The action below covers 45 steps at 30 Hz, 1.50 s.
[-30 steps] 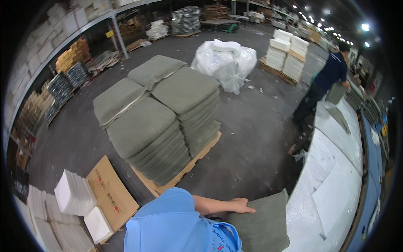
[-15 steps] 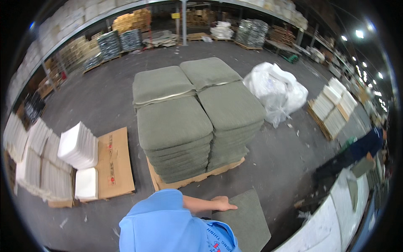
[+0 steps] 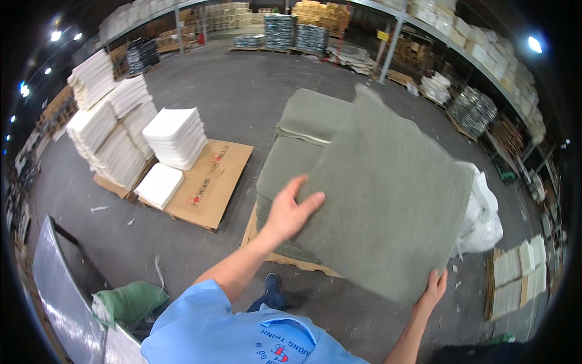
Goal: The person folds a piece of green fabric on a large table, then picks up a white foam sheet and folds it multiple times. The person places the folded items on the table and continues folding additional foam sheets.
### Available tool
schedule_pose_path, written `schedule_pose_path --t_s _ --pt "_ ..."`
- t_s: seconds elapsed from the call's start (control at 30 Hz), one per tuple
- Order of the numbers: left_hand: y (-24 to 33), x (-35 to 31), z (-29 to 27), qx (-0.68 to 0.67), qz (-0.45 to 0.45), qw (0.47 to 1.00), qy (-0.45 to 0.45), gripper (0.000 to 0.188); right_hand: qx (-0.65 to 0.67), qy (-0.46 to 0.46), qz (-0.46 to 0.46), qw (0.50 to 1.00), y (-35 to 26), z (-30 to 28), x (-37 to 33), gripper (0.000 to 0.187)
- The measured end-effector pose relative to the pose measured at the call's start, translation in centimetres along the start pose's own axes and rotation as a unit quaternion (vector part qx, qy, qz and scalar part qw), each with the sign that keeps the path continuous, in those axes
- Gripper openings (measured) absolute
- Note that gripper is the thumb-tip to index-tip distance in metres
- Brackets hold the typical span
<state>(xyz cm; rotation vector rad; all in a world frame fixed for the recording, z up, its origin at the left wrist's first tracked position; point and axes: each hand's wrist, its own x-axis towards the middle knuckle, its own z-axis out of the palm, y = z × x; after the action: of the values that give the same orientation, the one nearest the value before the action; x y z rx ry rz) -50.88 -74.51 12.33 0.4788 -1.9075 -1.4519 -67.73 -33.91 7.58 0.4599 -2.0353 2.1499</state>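
You grip a grey-green pad (image 3: 388,194) near its lower corner with your right hand (image 3: 431,292), your spread left hand (image 3: 289,212) at its left edge, before a stack of matching pads (image 3: 290,156). White pads (image 3: 174,139) stand on cardboard (image 3: 224,173) to your left.

Dark grey floor (image 3: 242,85), printed cardboard sheet (image 3: 227,173) bearing a tall white stack (image 3: 176,138) and a low white stack (image 3: 160,185), brown board (image 3: 309,266) under stacked grey-green pads (image 3: 280,167), clear-wrapped white bundle (image 3: 482,221) on the floor at right.
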Motion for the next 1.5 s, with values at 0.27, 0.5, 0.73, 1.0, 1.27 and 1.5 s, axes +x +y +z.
schedule_pose_path --t_s 0.27,0.5,0.73,1.0,1.27,1.5 --pt "-11.0 14.9 -8.5 0.038 -0.048 0.99 0.13 0.075 -0.02 -0.117 0.191 0.974 6.3 23.6 15.4 0.087" --pt "-20.5 16.3 -8.2 0.191 -0.246 0.944 0.113 0.079 -0.116 -0.169 0.301 0.931 15.4 28.7 15.4 0.086" --pt "-20.2 15.7 -8.3 0.161 -0.249 0.946 0.132 0.08 -0.083 -0.18 0.305 0.931 16.8 28.2 15.2 0.085" --pt "-20.8 14.6 -8.9 0.136 -0.248 0.943 0.173 0.077 -0.245 -0.24 0.105 0.933 17.3 28.9 16.2 0.072" --pt "-20.5 12.3 -8.0 0.08 -0.234 0.95 0.193 0.065 -0.35 -0.412 -0.215 0.813 9.9 39.5 17.0 0.058" --pt "-23.8 3.5 -13.9 -0.024 -0.181 0.983 0.029 0.052 -0.514 -0.409 -0.229 0.718 13.5 44.0 11.4 0.06"
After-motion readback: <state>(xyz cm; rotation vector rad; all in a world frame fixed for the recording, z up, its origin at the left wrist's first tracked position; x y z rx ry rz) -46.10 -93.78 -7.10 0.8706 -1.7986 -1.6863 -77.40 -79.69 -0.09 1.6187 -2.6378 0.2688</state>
